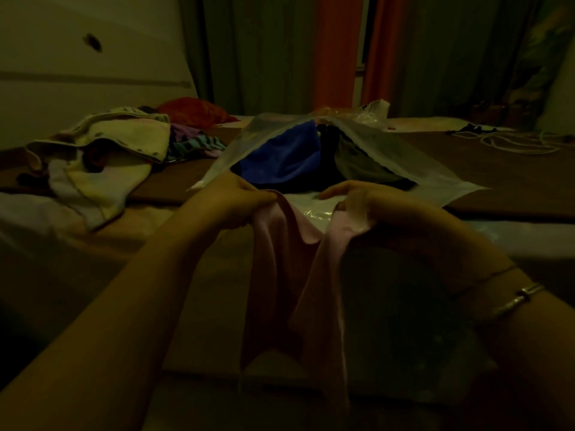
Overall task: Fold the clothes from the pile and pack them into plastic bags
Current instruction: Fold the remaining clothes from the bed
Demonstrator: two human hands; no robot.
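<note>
Hands, L hand (236, 203) & R hand (370, 203), grip pink garment (289, 259) nr plastic bag (389, 147).

Left grip (239, 202), right grip (370, 203) both pinching.

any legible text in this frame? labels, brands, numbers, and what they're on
None readable.
Plastic bag: no print visible.
Pink garment held by both hands: no tag or logo shows.
Cream cloth on the pile: dark marks, a pattern, too dim to read as text.

The bed (497, 169) bears a clothes pile (102, 157), plastic bag (389, 150) and cord (513, 141).
</note>
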